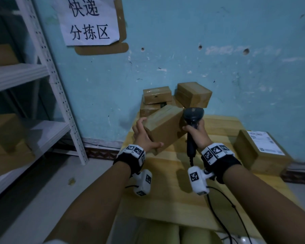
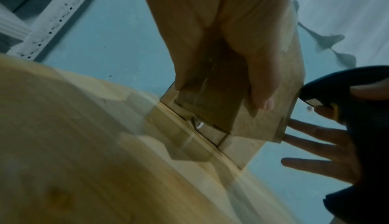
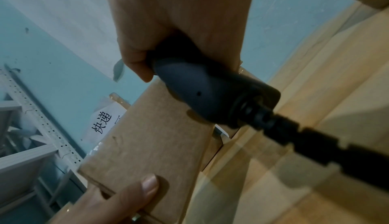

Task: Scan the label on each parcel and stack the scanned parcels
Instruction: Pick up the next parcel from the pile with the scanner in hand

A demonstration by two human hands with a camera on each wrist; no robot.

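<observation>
My left hand (image 1: 144, 136) grips a plain brown cardboard parcel (image 1: 164, 127) and holds it tilted above the wooden table (image 1: 165, 194); fingers wrap its far end, the thumb lies on its near face. My right hand (image 1: 195, 132) grips the handle of a dark barcode scanner (image 1: 193, 117), its head close against the parcel's right end. In the right wrist view the scanner handle (image 3: 202, 94) and cable cross the parcel (image 3: 147, 144). The left wrist view shows the parcel (image 2: 242, 111) from below. No label shows on the held parcel.
Several brown parcels (image 1: 192, 94) are piled at the table's far edge against the blue wall. A larger box with a white label (image 1: 262, 150) sits at the right. White metal shelving (image 1: 48, 76) with boxes stands left. The scanner cable (image 1: 224, 208) trails over the table.
</observation>
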